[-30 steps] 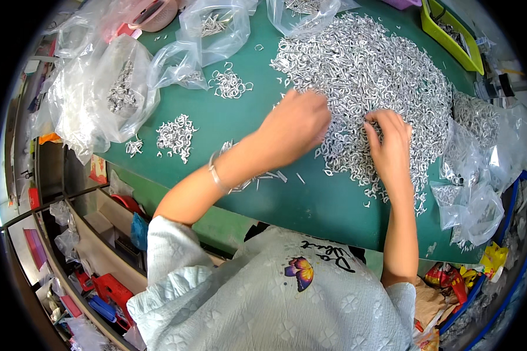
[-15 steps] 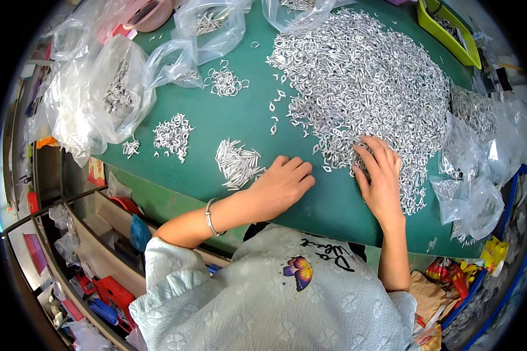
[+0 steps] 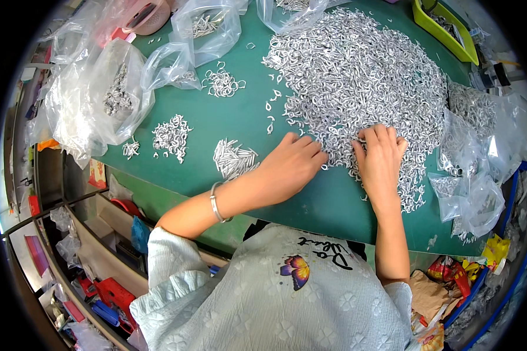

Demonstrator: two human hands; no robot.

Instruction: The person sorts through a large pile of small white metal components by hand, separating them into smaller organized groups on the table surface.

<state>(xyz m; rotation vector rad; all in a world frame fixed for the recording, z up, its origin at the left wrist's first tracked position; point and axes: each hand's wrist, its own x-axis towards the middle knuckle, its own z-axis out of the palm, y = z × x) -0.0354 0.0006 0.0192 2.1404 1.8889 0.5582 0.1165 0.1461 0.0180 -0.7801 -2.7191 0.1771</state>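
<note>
A broad heap of small silver metal pieces, many of them curved like clasps, covers the right half of the green table. My right hand rests on the near side of this heap, its fingers bent down among the pieces and its thumb apart from them. At the heap's near left edge is my left hand, with its fingers curled under and their tips hidden. Whatever those fingers hold cannot be made out. Left of that wrist lies a small pile of silver pins.
Further left are a pile of small curved pieces, a tiny cluster and a pile of rings. Clear plastic bags with metal parts line the far left. More bags lie right, below a yellow-green tray.
My left hand has moved right and away from me, from beside the pins to the heap's edge. My right hand has shifted slightly farther into the heap, its fingers bending more.
</note>
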